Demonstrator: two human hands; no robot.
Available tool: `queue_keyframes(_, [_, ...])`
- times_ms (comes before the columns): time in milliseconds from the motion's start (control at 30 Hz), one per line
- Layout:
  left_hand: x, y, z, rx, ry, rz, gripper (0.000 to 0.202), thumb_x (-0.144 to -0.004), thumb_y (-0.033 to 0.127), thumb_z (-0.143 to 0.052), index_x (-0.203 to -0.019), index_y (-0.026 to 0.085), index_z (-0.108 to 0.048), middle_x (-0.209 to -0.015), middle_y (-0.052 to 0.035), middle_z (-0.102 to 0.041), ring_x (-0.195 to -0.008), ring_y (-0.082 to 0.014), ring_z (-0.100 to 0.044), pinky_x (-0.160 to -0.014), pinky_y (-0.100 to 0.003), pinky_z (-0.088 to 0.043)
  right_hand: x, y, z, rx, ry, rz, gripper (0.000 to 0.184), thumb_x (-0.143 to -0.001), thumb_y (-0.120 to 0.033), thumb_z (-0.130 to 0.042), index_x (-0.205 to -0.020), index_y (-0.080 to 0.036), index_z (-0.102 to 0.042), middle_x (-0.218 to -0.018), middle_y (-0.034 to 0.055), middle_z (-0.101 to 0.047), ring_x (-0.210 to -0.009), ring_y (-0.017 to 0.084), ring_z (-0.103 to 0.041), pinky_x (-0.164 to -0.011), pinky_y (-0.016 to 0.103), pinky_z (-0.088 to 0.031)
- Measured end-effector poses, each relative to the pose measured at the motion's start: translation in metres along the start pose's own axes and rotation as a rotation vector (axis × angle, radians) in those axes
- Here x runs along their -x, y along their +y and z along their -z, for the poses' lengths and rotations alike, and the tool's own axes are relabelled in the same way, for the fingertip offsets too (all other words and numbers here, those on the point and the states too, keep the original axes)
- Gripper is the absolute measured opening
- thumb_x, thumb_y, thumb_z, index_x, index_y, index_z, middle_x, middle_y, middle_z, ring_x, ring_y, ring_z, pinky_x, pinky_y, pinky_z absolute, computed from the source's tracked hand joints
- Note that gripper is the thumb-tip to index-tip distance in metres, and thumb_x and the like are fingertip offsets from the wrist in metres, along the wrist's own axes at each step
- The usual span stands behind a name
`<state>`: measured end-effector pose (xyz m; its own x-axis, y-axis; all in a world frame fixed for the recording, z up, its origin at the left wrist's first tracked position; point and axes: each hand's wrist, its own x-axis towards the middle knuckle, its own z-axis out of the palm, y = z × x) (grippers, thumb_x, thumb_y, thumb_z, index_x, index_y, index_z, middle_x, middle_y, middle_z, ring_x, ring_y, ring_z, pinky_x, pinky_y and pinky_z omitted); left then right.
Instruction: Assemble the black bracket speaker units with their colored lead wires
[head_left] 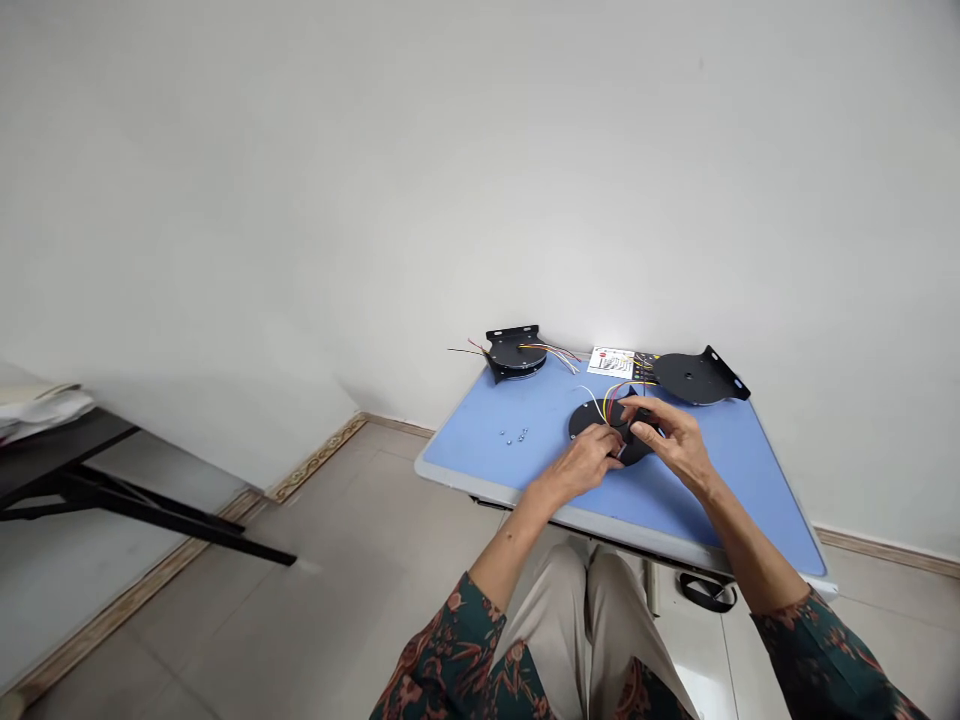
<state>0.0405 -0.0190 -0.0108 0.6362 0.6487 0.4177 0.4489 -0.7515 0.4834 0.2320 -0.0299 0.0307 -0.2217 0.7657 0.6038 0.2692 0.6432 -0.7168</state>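
My left hand [583,460] and my right hand [670,437] both grip a black round disc [585,422] in the middle of the blue table. Its lower part is hidden behind my fingers. Yellow, red and white wires [606,396] rise from the disc and curve over it. The fingertips of both hands meet close together at the disc's centre, where the wires seem to enter, though my fingers hide the exact spot.
A black disc unit with a bracket and trailing wires [516,353] stands at the table's far left, and a flat black bracketed disc [697,377] at the far right. Between them lies a printed sheet [611,361]. Several small screws [514,436] lie on the blue tabletop [480,450]. A dark folding table [60,470] stands at left.
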Motion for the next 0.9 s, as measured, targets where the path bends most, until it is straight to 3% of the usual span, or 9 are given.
queue_keyframes(100, [0.003,0.004,-0.002,-0.111,0.019,-0.014,0.004,-0.093,0.018,-0.064,-0.096,0.016,-0.062,-0.110,-0.0102,-0.066,-0.109,-0.0239,-0.060,-0.101,-0.039,-0.052,0.002,-0.003,-0.005,0.048,0.071,0.029,0.030,-0.088,-0.041,-0.073,-0.114,-0.026,-0.074,-0.092,0.0041,-0.073,-0.082,0.020,-0.068,-0.073,0.033,-0.055])
queue_keyframes(200, [0.006,0.012,-0.005,-0.237,0.036,0.003,0.006,-0.096,0.021,-0.061,-0.100,0.017,-0.059,-0.112,-0.0107,-0.064,-0.111,-0.0252,-0.058,-0.098,-0.041,-0.053,0.006,-0.006,-0.007,-0.065,0.137,0.028,0.032,-0.090,-0.035,-0.072,-0.120,-0.025,-0.070,-0.093,0.0043,-0.073,-0.080,0.019,-0.068,-0.072,0.033,-0.056])
queue_keyframes(267, [0.008,0.018,-0.009,-0.295,0.070,0.032,0.005,-0.098,0.021,-0.057,-0.099,0.017,-0.058,-0.112,-0.0112,-0.062,-0.111,-0.0262,-0.057,-0.094,-0.042,-0.054,0.008,-0.007,-0.006,-0.145,0.261,0.039,0.031,-0.091,-0.032,-0.069,-0.120,-0.024,-0.068,-0.092,0.0045,-0.073,-0.079,0.018,-0.068,-0.070,0.033,-0.057])
queue_keyframes(367, [0.010,0.025,-0.014,-0.296,0.168,0.071,0.007,-0.100,0.019,-0.052,-0.095,0.018,-0.057,-0.106,-0.0100,-0.062,-0.106,-0.0259,-0.057,-0.089,-0.040,-0.053,0.009,-0.003,0.002,-0.249,0.516,0.033,0.029,-0.090,-0.031,-0.068,-0.118,-0.024,-0.067,-0.088,0.0030,-0.070,-0.076,0.017,-0.067,-0.067,0.032,-0.056])
queue_keyframes(467, [0.018,0.015,-0.005,-0.256,0.341,0.151,0.011,-0.101,0.018,-0.051,-0.094,0.020,-0.059,-0.100,-0.0083,-0.063,-0.100,-0.0243,-0.057,-0.087,-0.039,-0.051,0.009,0.004,0.010,-0.294,0.631,-0.035,0.027,-0.088,-0.031,-0.070,-0.114,-0.023,-0.066,-0.082,0.0011,-0.068,-0.069,0.016,-0.065,-0.062,0.031,-0.054])
queue_keyframes(567, [0.038,-0.013,0.024,-0.279,0.530,0.345,0.010,-0.098,0.017,-0.056,-0.092,0.021,-0.063,-0.096,-0.0080,-0.065,-0.096,-0.0249,-0.057,-0.090,-0.041,-0.048,0.009,0.008,0.010,-0.277,0.583,-0.096,0.027,-0.086,-0.031,-0.072,-0.111,-0.022,-0.066,-0.082,0.0014,-0.069,-0.067,0.016,-0.064,-0.062,0.032,-0.054])
queue_keyframes(700, [0.069,-0.052,0.060,-0.381,0.554,0.553,0.011,-0.093,0.015,-0.062,-0.085,0.020,-0.068,-0.094,-0.0090,-0.065,-0.096,-0.0272,-0.055,-0.089,-0.042,-0.047,0.011,0.002,-0.004,-0.244,0.426,-0.099,0.029,-0.088,-0.031,-0.071,-0.114,-0.023,-0.065,-0.087,0.0029,-0.071,-0.073,0.017,-0.066,-0.066,0.032,-0.056])
queue_keyframes(767, [0.078,-0.062,0.065,-0.433,0.514,0.566,0.012,-0.091,0.016,-0.063,-0.082,0.021,-0.069,-0.093,-0.0089,-0.065,-0.095,-0.0275,-0.055,-0.087,-0.041,-0.047,0.012,-0.003,-0.012,-0.220,0.371,-0.092,0.028,-0.089,-0.032,-0.069,-0.115,-0.024,-0.064,-0.089,0.0033,-0.071,-0.075,0.017,-0.066,-0.066,0.031,-0.055])
queue_keyframes(900, [0.081,-0.065,0.058,-0.500,0.461,0.562,0.014,-0.091,0.016,-0.063,-0.081,0.021,-0.071,-0.093,-0.0099,-0.066,-0.094,-0.0293,-0.055,-0.083,-0.041,-0.047,0.006,-0.016,-0.026,-0.155,0.311,-0.054,0.025,-0.091,-0.033,-0.066,-0.114,-0.023,-0.064,-0.090,0.0033,-0.071,-0.073,0.016,-0.065,-0.066,0.032,-0.056])
